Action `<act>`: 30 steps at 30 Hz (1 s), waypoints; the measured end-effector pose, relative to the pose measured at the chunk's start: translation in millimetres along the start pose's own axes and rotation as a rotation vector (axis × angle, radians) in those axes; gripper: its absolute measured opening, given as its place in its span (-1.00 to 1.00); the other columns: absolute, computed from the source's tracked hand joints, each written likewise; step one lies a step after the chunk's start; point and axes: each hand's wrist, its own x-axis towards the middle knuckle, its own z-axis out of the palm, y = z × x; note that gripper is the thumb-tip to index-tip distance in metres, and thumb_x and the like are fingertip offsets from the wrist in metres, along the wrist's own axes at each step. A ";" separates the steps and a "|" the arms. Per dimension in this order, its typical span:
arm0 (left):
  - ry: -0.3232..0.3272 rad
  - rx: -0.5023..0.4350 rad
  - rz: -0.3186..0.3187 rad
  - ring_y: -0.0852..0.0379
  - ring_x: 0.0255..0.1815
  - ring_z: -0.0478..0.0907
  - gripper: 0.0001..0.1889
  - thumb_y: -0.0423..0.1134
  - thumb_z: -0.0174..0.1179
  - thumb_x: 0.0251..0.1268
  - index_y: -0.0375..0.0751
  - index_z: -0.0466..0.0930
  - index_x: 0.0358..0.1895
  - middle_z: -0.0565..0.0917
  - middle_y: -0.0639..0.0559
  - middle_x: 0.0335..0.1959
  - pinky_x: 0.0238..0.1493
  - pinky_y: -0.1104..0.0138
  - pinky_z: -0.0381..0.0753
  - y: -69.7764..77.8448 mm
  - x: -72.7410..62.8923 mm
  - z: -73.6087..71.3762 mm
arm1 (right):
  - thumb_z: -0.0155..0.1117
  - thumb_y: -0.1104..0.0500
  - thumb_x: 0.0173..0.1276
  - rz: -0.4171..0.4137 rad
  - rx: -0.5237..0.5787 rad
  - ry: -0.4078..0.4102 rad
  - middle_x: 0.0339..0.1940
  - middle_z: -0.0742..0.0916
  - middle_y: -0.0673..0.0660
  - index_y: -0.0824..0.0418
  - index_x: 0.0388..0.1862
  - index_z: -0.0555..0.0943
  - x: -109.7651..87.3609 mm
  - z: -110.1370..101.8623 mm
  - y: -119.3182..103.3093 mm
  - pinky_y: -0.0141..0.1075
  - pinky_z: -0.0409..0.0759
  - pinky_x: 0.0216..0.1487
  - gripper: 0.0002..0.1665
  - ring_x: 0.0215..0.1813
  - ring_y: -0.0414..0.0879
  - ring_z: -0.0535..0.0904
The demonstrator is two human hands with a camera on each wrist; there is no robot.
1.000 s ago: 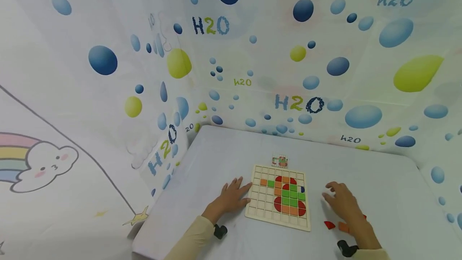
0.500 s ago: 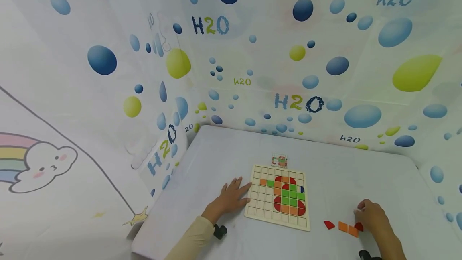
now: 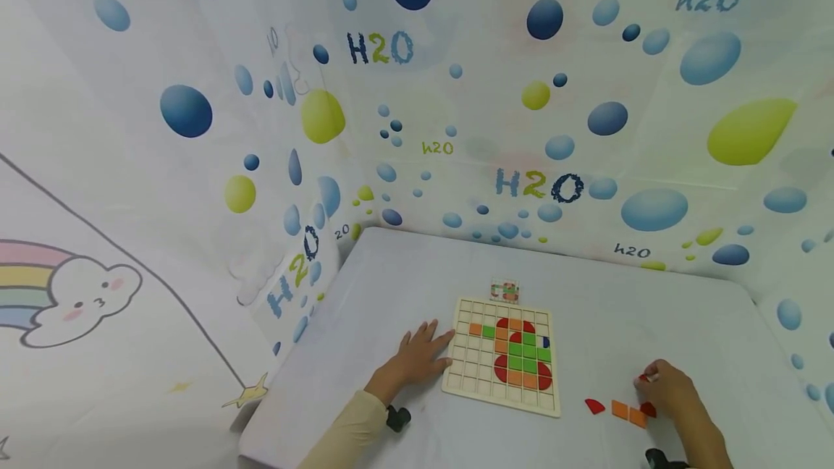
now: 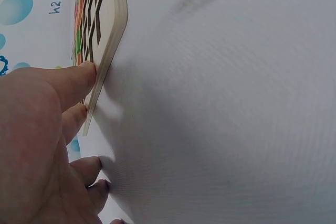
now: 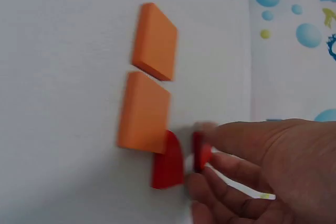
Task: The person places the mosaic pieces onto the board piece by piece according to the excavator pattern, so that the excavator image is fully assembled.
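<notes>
My left hand has its fingers spread, with thumb and index fingertip at the left edge of a wooden grid board. Red, orange, green and blue-and-white tiles fill part of that board's right half. In the left wrist view the thumb and a finger touch the board's rim. To the right of the board, my right hand pinches a red tile between thumb and fingers. Beside that hand lie another red quarter-round tile and two orange square tiles. A further red tile lies nearer the board.
A small pattern card lies just beyond the board's far edge. The white-covered table meets a wall sheet with bubble prints at the back and left. A dark camera mount sits at my left wrist.
My right hand has moved right and toward me, away from the board's side to the loose tiles, and now holds a red tile. The left hand has stayed put at the board.
</notes>
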 end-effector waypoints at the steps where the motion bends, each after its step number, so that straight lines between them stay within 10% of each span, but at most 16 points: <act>1: 0.000 0.001 -0.001 -0.22 0.75 0.00 -0.32 0.20 0.08 0.61 0.19 0.23 0.68 0.09 -0.17 0.74 0.66 -0.26 -0.02 0.0 -0.1 -0.1 | 0.35 0.18 0.46 -0.001 0.000 0.006 -0.24 0.65 0.39 0.54 -0.04 0.43 1.5 2.1 0.1 -0.17 0.61 -0.30 -0.56 -0.25 0.09 0.56; 12: -0.005 -0.009 -0.001 -0.23 0.75 -0.02 -0.33 0.18 0.08 0.61 0.19 0.23 0.68 0.08 -0.17 0.74 0.65 -0.27 -0.04 1.2 -2.2 -2.4 | 0.29 0.25 0.45 -0.054 0.014 -0.075 -0.15 0.65 0.38 0.54 0.16 0.39 7.0 6.5 -3.9 -0.15 0.67 -0.28 -0.52 -0.20 0.07 0.59; 30: -0.008 -0.026 0.010 -0.21 0.75 -0.03 -0.33 0.19 0.07 0.62 0.19 0.22 0.68 0.07 -0.17 0.75 0.67 -0.24 -0.04 -0.5 -3.8 -2.7 | 0.30 0.35 0.47 -0.177 0.011 0.117 -0.02 0.59 0.53 0.58 0.12 0.51 20.3 23.2 -8.9 0.20 0.66 0.10 -0.63 -0.02 0.28 0.58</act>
